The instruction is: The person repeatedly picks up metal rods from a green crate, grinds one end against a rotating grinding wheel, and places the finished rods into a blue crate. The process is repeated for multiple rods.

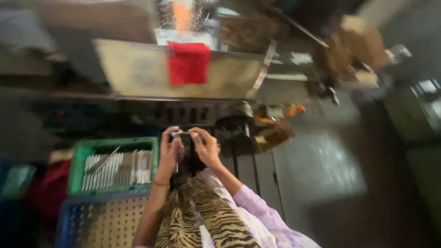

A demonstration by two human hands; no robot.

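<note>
The picture is blurred by movement. The left hand (171, 149) and the right hand (206, 146) are raised together in front of the person, and both are closed around a small metal part (181, 134), which they hold between the fingertips; its exact shape I cannot tell. To the left of the left hand stands a green crate (78, 158) filled with thin metal rods (117, 167) lying side by side, and in front of it is a blue perforated crate (69, 220). Above the hands, a red cloth (188, 63) hangs over the edge of a metal tray (138, 69). A striped fabric (206, 218) lies under the forearms
</note>
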